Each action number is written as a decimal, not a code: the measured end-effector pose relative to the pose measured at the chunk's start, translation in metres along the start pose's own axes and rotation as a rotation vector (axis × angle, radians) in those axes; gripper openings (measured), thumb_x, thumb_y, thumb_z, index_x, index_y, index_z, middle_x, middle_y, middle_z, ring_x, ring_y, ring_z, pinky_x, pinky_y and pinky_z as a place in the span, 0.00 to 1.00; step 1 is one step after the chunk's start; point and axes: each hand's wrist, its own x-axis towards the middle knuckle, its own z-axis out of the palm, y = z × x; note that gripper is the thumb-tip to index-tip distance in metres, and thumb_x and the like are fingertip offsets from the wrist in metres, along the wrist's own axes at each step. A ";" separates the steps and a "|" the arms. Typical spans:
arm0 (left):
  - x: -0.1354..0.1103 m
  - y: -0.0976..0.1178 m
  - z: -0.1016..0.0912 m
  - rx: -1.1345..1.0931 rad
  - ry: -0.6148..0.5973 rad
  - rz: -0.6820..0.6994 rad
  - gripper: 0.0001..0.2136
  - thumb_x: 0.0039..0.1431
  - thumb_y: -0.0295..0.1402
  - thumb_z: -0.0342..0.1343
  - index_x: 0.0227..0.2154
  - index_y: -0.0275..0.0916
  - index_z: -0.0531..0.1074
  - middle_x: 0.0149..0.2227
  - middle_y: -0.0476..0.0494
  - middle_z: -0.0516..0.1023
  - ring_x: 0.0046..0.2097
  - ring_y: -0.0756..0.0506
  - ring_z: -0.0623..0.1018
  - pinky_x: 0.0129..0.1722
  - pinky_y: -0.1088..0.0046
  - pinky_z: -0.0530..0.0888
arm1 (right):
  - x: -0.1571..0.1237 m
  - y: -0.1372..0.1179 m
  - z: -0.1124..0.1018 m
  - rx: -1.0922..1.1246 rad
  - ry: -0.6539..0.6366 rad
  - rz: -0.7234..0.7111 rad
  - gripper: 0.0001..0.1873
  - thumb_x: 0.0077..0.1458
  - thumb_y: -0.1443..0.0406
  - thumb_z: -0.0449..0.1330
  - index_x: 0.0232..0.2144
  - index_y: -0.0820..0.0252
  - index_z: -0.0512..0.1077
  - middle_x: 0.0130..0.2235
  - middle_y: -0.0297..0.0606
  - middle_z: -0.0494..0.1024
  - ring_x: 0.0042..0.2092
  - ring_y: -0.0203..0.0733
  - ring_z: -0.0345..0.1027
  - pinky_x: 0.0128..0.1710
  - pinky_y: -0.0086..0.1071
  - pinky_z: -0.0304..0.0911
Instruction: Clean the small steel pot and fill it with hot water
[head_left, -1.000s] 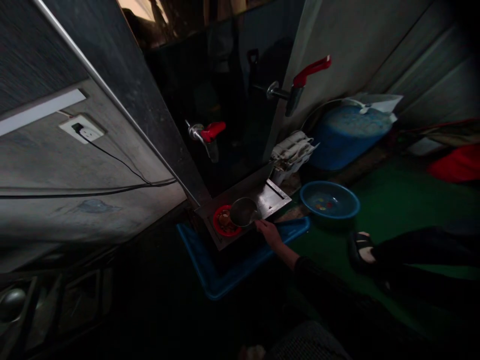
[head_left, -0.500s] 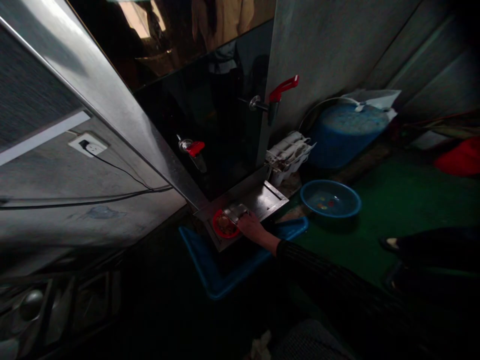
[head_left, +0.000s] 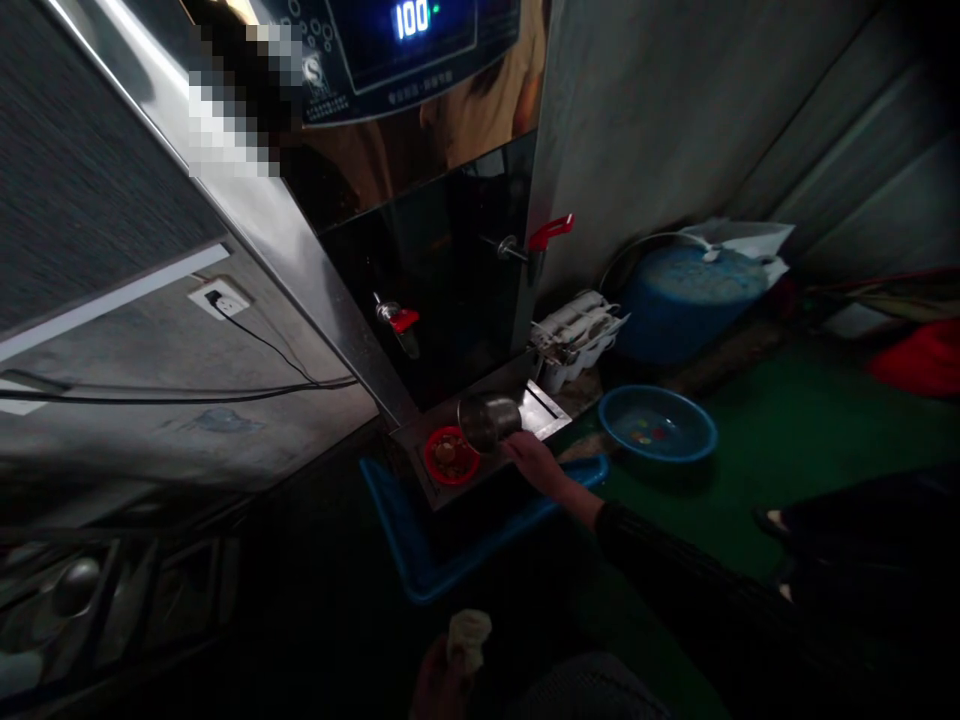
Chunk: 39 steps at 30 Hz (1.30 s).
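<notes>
My right hand [head_left: 531, 460] reaches forward in a dark sleeve and grips a small steel cup [head_left: 487, 421], tilted with its mouth toward a round red strainer [head_left: 451, 455] full of brownish scraps. Both sit over the steel drip tray [head_left: 547, 410] of a tall water boiler [head_left: 442, 270]. Two red-handled taps stick out of the boiler, the left tap [head_left: 397, 320] above the strainer and the right tap [head_left: 536, 235] higher up. My left hand [head_left: 450, 665] is low at the bottom edge, closed round a pale crumpled cloth [head_left: 468, 635].
A blue plastic tray [head_left: 420, 560] lies on the floor under the drip tray. A blue basin [head_left: 658, 424] with water stands on the green floor, a blue barrel [head_left: 686, 295] behind it. White filter cartridges [head_left: 577, 325] sit beside the boiler. A wall socket [head_left: 220, 299] feeds a black cable. The boiler display reads 100.
The cup went down flat by the strainer, then came back up tilted in my right hand. My view has lifted to show the boiler display. My left hand with the cloth has come into view.
</notes>
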 end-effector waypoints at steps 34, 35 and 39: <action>-0.039 0.113 0.116 0.628 -0.438 0.622 0.11 0.62 0.29 0.53 0.42 0.38 0.79 0.42 0.44 0.83 0.45 0.44 0.79 0.50 0.66 0.74 | -0.150 -0.103 -0.042 0.444 0.013 -0.392 0.05 0.66 0.73 0.52 0.37 0.61 0.62 0.38 0.39 0.67 0.43 0.40 0.59 0.47 0.37 0.57; -0.039 0.112 0.115 0.592 -0.449 0.659 0.11 0.62 0.29 0.53 0.43 0.39 0.79 0.45 0.44 0.82 0.48 0.45 0.79 0.52 0.66 0.73 | -0.150 -0.103 -0.042 0.451 0.010 -0.385 0.04 0.66 0.72 0.52 0.38 0.61 0.62 0.39 0.39 0.67 0.43 0.40 0.59 0.47 0.36 0.57; -0.019 0.120 0.088 0.845 -0.702 1.059 0.11 0.62 0.25 0.53 0.41 0.41 0.79 0.47 0.45 0.82 0.51 0.45 0.77 0.54 0.64 0.70 | -0.150 -0.107 -0.050 0.548 -0.025 -0.155 0.09 0.69 0.65 0.51 0.34 0.61 0.64 0.35 0.37 0.66 0.39 0.38 0.59 0.41 0.33 0.56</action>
